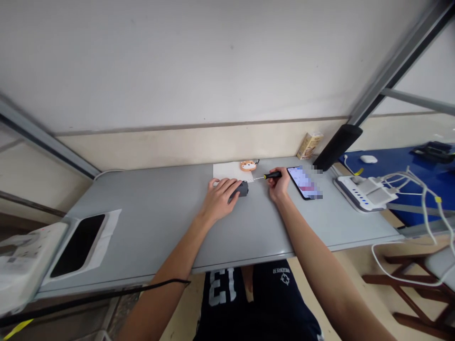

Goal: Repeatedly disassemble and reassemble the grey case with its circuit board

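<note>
one left hand (223,193) curls over the dark block (243,190) on the grey desk (159,203), the right hand (280,184) pinches the screwdriver (272,175) handle (block looks hard and light, hold its sides)

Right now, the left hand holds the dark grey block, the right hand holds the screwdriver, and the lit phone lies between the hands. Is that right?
Only the place is wrong: the lit phone lies to the right of the right hand, as the head view shows. The rest stands.
</note>
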Demonstrator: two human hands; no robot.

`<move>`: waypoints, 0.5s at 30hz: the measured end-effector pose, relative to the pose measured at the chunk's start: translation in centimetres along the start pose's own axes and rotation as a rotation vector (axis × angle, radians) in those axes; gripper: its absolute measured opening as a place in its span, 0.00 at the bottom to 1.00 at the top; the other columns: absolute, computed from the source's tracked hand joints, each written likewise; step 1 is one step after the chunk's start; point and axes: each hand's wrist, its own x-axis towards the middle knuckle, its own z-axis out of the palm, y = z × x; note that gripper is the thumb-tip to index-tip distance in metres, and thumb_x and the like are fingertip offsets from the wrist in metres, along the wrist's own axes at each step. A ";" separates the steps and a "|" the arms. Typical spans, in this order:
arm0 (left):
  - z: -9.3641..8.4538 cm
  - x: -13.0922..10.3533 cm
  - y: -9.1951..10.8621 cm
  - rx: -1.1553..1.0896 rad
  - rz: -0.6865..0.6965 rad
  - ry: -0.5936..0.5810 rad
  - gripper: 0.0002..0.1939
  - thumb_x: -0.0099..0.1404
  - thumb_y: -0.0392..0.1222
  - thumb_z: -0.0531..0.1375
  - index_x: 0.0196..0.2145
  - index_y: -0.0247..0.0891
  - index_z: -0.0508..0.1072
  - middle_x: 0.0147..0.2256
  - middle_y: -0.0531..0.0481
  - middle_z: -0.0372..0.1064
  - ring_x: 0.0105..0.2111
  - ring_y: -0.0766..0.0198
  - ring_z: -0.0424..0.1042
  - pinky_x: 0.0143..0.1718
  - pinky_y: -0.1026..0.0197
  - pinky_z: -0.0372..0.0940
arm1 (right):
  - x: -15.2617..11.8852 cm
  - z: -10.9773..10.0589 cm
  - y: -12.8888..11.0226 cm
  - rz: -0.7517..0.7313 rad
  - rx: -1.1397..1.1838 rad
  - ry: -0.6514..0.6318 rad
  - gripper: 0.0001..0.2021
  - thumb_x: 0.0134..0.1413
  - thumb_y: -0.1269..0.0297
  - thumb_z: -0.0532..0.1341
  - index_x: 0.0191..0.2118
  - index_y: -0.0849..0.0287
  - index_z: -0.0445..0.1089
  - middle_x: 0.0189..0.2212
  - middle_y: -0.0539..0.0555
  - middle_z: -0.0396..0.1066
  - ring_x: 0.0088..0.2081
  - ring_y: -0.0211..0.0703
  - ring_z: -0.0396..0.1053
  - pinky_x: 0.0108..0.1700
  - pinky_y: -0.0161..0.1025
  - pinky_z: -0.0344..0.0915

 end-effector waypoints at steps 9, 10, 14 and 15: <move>0.0 0.1 0.1 0.025 -0.013 -0.014 0.18 0.76 0.39 0.53 0.60 0.44 0.70 0.54 0.45 0.75 0.51 0.54 0.73 0.58 0.44 0.53 | -0.1 0.1 -0.4 -0.003 0.012 0.008 0.07 0.49 0.64 0.58 0.23 0.58 0.64 0.17 0.46 0.62 0.14 0.29 0.52 0.14 0.30 0.43; 0.1 0.1 0.1 0.018 -0.012 -0.011 0.18 0.76 0.38 0.53 0.60 0.44 0.70 0.54 0.45 0.76 0.51 0.54 0.73 0.58 0.45 0.53 | -0.1 0.1 -0.3 -0.002 0.011 0.008 0.07 0.49 0.64 0.58 0.24 0.58 0.64 0.18 0.46 0.62 0.14 0.29 0.52 0.14 0.30 0.43; 0.1 0.2 0.1 -0.009 -0.015 0.013 0.18 0.74 0.36 0.54 0.58 0.44 0.71 0.53 0.45 0.76 0.51 0.55 0.73 0.58 0.45 0.53 | -0.1 0.1 -0.2 -0.001 0.007 0.002 0.07 0.50 0.63 0.59 0.25 0.58 0.63 0.20 0.47 0.66 0.14 0.29 0.53 0.14 0.31 0.43; 0.1 0.2 0.1 -0.013 -0.017 0.018 0.18 0.74 0.36 0.54 0.58 0.44 0.71 0.53 0.45 0.76 0.51 0.55 0.73 0.57 0.45 0.54 | -0.1 0.1 -0.1 -0.002 0.006 0.002 0.07 0.50 0.63 0.59 0.25 0.58 0.63 0.21 0.47 0.66 0.14 0.29 0.53 0.14 0.31 0.44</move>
